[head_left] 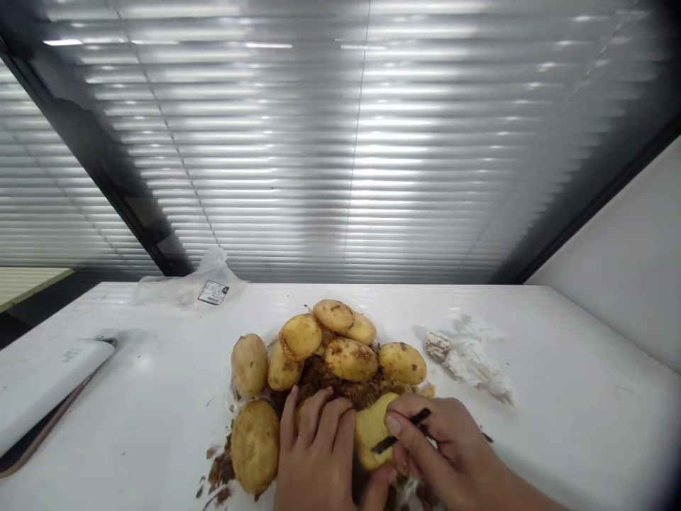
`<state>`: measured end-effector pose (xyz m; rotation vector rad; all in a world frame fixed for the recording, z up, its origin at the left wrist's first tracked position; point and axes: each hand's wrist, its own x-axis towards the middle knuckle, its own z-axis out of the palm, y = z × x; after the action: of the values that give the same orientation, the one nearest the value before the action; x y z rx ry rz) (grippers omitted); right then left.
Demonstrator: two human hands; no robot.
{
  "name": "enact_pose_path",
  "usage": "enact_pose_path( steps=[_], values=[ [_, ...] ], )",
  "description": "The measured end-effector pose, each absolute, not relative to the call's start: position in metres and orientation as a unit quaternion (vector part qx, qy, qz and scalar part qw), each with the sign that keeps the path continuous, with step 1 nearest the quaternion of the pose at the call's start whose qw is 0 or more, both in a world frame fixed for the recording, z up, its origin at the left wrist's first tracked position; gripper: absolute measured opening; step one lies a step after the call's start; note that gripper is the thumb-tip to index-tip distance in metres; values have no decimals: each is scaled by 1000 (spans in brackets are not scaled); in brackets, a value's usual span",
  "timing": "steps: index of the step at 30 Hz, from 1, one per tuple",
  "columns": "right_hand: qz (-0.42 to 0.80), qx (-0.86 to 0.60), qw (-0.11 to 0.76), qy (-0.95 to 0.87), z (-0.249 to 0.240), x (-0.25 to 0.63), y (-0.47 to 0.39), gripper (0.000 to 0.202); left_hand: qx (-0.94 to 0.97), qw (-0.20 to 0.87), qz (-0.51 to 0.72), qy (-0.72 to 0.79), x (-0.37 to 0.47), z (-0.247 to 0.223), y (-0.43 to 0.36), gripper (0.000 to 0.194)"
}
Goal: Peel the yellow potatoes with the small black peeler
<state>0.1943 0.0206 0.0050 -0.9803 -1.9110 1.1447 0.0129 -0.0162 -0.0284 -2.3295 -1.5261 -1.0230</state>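
My left hand (319,454) grips a partly peeled yellow potato (371,433) near the table's front edge. Against that potato my right hand (441,447) presses a thin black peeler (401,431). Just behind lies a pile of several unpeeled potatoes (351,357) on a heap of brown peelings (324,376). One more potato (255,446) rests to the left of my left hand.
The white table (558,426) carries a crumpled tissue (471,358) at the right, a clear plastic bag with a label (213,287) at the back, and a white flat device (42,383) at the left edge. Window blinds fill the background.
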Motion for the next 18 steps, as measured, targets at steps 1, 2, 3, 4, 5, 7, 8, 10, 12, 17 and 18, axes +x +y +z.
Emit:
enact_pose_path(
  steps=[1, 2, 3, 4, 5, 7, 8, 10, 12, 17, 18],
  values=[
    [484, -397, 342, -701, 0, 196, 17, 32, -783, 94, -345, -509, 14, -30, -16, 32],
    [519, -418, 344, -662, -6, 198, 13, 32, -780, 102, -352, -508, 15, -31, -15, 32],
    [542, -437, 348, -627, -13, 200, 8, 33, -772, 110, -365, -509, 16, -33, -15, 33],
    [551, -454, 363, -599, -19, 201, 3, 35, -762, 113, -377, -514, 18, -36, -15, 33],
    [553, -465, 378, -578, -24, 201, -2, 39, -751, 112, -390, -520, 21, -38, -15, 34],
    [539, -476, 417, -556, -32, 198, -12, 44, -738, 96, -402, -534, 24, -43, -16, 35],
    [531, -479, 431, -550, -33, 194, -15, 46, -737, 85, -402, -537, 25, -45, -17, 36],
    [521, -488, 448, -538, -34, 187, -19, 48, -741, 66, -399, -536, 25, -46, -19, 36],
    [518, -492, 460, -528, -33, 180, -19, 49, -743, 60, -402, -532, 23, -45, -20, 35],
    [490, -498, 500, -512, -27, 174, -16, 52, -793, 62, -326, -511, 11, -36, -21, 29],
    [486, -500, 511, -502, -26, 174, -15, 53, -799, 64, -312, -511, 9, -35, -21, 30]
  ],
)
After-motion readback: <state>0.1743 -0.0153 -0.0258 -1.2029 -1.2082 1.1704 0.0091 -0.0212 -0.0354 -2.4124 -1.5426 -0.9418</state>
